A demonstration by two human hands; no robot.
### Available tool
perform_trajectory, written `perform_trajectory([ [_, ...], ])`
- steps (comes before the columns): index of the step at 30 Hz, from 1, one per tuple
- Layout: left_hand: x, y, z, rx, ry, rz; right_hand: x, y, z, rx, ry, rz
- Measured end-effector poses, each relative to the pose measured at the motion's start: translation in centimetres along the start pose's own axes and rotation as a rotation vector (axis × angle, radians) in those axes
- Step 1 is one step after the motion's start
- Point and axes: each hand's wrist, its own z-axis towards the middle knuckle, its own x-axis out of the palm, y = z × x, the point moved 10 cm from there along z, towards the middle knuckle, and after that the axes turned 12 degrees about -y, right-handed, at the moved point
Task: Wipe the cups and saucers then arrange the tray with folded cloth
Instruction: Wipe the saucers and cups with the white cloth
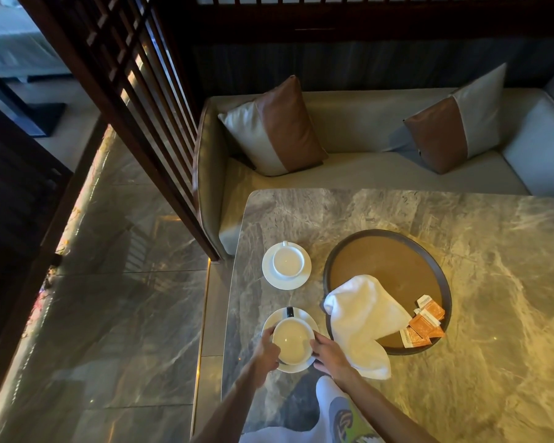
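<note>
Two white cups stand on white saucers on the marble table (493, 282). The near cup (292, 340) has a dark handle and rests on its saucer (296, 314) at the table's front left. My left hand (267, 350) grips the cup and saucer from the left, and my right hand (328, 351) grips them from the right. The far cup (288, 259) sits untouched on its saucer (269, 273) behind. A round brown tray (387, 260) lies to the right. A crumpled white cloth (362, 318) hangs over the tray's front left rim.
Several orange and white sachets (424, 321) lie at the tray's front right. A beige sofa (365, 123) with two brown-and-grey cushions (275, 126) runs behind the table. A dark wooden lattice screen (135, 100) stands at the left, above a glossy floor.
</note>
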Motion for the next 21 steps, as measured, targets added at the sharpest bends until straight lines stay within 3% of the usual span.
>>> perform_trajectory([
  [17,-0.2,0.0,-0.2,-0.008,0.010,0.001,-0.2,0.4,-0.9,0.051,-0.008,-0.012],
  [21,-1.5,0.4,0.4,-0.035,-0.084,0.076,-2.6,2.0,-0.5,-0.139,-0.138,-0.099],
])
